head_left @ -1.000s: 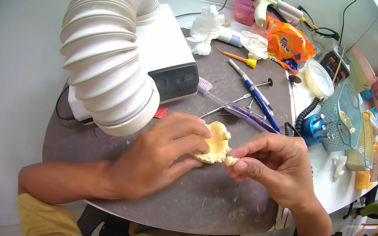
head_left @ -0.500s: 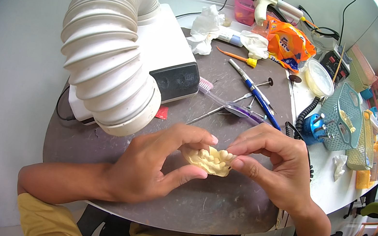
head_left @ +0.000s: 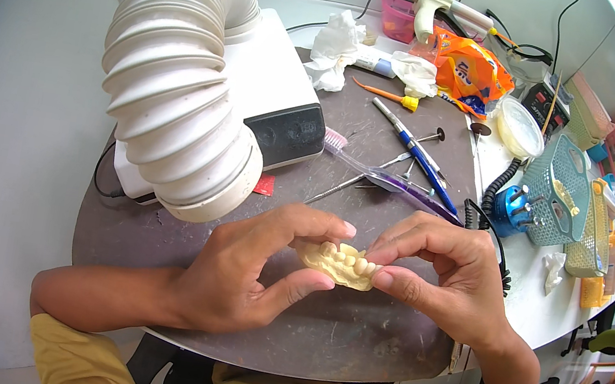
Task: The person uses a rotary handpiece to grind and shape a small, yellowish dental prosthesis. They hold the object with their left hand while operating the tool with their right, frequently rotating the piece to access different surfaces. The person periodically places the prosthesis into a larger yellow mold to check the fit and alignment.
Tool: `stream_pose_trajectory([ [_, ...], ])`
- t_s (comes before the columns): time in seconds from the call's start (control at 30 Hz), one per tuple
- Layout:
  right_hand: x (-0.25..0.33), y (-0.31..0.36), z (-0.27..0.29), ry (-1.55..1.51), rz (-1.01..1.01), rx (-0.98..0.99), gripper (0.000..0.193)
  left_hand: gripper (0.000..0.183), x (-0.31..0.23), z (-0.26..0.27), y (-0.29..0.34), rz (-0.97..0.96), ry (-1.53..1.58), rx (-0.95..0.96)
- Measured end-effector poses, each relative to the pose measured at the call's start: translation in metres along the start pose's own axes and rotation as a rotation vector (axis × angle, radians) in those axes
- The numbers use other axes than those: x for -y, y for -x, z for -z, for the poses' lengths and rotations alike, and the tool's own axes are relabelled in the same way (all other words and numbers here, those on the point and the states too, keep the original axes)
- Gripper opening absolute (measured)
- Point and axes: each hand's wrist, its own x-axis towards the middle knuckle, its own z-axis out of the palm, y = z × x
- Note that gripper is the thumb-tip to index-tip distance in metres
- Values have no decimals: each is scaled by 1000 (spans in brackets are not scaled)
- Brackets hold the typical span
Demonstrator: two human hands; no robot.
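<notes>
Between my hands is a pale yellow dental cast [head_left: 339, 273] with a row of teeth along its top. My left hand [head_left: 245, 266] grips the cast's left end between thumb and fingers. At the other end, my right hand [head_left: 448, 275] pinches a small whitish tooth crown piece [head_left: 364, 267] that sits in line with the teeth of the cast. The fingertips hide part of that piece, so I cannot tell how fully it is seated.
A ribbed white hose [head_left: 180, 86] arches over the left side, beside a white box [head_left: 274, 68]. Beyond my hands lie a purple toothbrush [head_left: 396, 185], a blue pen-like tool [head_left: 424, 158] and several rotary bits. Plastic baskets [head_left: 558, 190] stand at the right.
My right hand has brought the crown piece from just above the cast's right end down into line with the tooth row. My left hand keeps its grip.
</notes>
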Motion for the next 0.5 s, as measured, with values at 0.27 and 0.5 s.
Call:
stream_pose_trajectory([
  [0.27, -1, 0, 0, 44, 25, 20, 14, 40, -1, -4, 0, 15, 27, -106],
  [0.5, 0, 2, -5, 117, 31, -7, 33, 44, 0, 0, 0, -12, -45, -35],
])
